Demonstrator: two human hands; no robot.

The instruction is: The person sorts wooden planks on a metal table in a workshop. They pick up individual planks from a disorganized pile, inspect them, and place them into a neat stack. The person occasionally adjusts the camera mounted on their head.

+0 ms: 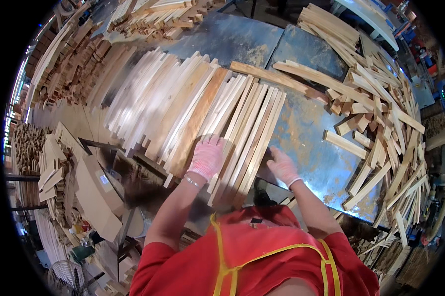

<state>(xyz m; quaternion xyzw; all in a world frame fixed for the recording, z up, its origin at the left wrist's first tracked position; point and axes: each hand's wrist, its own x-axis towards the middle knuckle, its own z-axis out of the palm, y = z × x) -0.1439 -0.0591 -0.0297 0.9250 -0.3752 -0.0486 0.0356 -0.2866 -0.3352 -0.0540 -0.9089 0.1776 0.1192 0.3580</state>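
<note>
My left hand [207, 157], in a pale pink glove, lies on the near part of a row of wooden strips [182, 108], its fingers stretched over them. Just right of it, several narrow strips [254, 133] lie side by side, their near ends sticking out past the table edge. My right hand [283, 167], gloved too, hovers by the row's right side near the metal table's front edge. Its fingers are loosely bent and apart, with nothing visible in them. One board [199, 118] in the row is darker orange-brown.
The blue-grey metal table [306, 143] bears scuffs and dust. A jumbled heap of wood offcuts [380, 133] covers its right side. Two long pieces [277, 80] lie across the back. More stacked wood [74, 64] stands at far left; cardboard [96, 197] and a fan [67, 276] are lower left.
</note>
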